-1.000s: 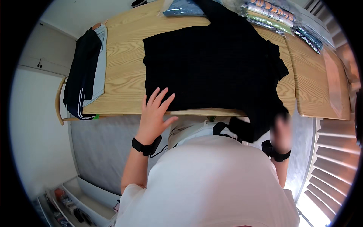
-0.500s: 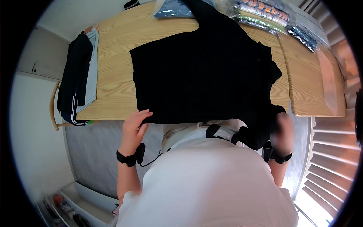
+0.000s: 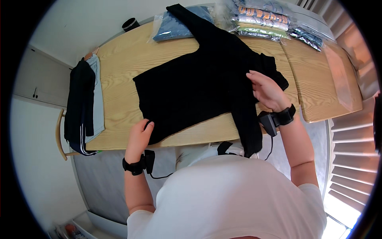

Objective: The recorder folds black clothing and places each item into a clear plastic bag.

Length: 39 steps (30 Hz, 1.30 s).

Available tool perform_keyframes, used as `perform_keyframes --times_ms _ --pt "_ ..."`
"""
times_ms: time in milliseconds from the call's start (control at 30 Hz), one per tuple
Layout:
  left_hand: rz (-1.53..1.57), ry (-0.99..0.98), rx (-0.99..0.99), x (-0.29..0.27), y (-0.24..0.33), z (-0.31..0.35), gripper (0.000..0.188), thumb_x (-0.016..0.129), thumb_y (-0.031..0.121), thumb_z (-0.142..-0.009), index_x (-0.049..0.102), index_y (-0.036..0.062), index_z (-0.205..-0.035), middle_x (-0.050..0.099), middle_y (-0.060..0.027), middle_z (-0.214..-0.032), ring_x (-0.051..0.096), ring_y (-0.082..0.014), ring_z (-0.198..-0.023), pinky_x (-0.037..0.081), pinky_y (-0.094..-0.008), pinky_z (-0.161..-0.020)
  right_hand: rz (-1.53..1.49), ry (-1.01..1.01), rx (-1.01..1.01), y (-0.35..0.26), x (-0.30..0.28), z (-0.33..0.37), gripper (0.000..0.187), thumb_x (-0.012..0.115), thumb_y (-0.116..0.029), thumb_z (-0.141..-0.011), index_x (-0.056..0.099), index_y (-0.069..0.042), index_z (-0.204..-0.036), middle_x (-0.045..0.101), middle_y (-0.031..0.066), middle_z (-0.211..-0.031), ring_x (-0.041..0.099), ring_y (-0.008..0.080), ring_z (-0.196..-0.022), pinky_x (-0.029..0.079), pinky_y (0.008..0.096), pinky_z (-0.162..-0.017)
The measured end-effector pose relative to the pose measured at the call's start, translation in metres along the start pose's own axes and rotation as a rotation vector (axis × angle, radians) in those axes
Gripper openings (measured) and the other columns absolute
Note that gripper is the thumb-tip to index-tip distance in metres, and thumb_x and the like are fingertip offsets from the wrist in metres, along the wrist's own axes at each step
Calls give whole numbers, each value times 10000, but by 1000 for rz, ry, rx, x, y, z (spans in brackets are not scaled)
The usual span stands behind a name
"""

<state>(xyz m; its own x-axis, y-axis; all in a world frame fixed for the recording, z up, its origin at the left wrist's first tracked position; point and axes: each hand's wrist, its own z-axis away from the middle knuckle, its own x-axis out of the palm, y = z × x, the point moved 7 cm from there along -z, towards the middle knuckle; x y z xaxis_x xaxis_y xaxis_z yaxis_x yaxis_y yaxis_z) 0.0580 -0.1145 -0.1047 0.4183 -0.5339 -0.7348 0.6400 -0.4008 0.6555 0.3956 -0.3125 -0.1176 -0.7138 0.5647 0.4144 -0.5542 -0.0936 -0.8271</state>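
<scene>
Your left hand (image 3: pixel 139 135), left of centre, pinches the hem of the sweater (image 3: pixel 191 85), which lies across the table (image 3: pixel 117 85) in mid-frame. Your right hand (image 3: pixel 268 92), right of centre, curls beside the collar; whether it grips cloth cannot be told.

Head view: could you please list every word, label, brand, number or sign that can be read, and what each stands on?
Nothing can be quoted with certainty.
Stack of clear-bagged garments: bold orange lettering on a folded garment, too creased to read surely.
Blue bagged garment: no readable text.
Black garment: no lettering shows.
</scene>
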Motion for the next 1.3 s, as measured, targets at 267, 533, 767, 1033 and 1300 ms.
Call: perform_keyframes --times_ms 267,533,767,1033,1300 --pt "160 44 -18 -1 -8 6 199 572 180 -902 575 -18 -926 542 -64 -722 488 -147 -687 402 -282 -634 412 239 -182 21 19 61 736 679 -106 -810 259 38 -1397 352 315 -1384 390 328 -1280 301 355 -1064" --pt "74 110 76 -11 16 0 215 559 179 -915 578 -30 -963 544 -72 -705 471 -146 -651 395 -281 -605 -66 31 -148 8 25 82 314 572 -8 -853 531 51 -1159 614 93 -1113 605 132 -983 488 254 -860" --pt "-71 62 224 -7 60 10 433 610 163 -876 482 41 -1272 589 -88 -1078 544 -180 -931 436 -283 -815 -273 -148 -126 -4 50 84 328 555 -35 -888 489 25 -1204 602 81 -1115 594 138 -1012 480 275 -884" --pt "649 -326 373 81 149 -11 718 599 68 -881 171 -14 -1452 497 -149 -1279 506 -202 -1135 398 -326 -986 13 -220 -254 4 76 59 549 634 -175 -890 381 30 -1333 516 108 -1289 524 172 -1092 430 290 -921" --pt "1109 -181 107 75 122 -54 547 494 216 -965 280 10 -1424 503 -107 -1235 487 -149 -1096 370 -277 -952 947 433 -567 -55 -53 58 266 687 -168 -820 635 -11 -1029 657 79 -910 591 158 -794 482 296 -743"
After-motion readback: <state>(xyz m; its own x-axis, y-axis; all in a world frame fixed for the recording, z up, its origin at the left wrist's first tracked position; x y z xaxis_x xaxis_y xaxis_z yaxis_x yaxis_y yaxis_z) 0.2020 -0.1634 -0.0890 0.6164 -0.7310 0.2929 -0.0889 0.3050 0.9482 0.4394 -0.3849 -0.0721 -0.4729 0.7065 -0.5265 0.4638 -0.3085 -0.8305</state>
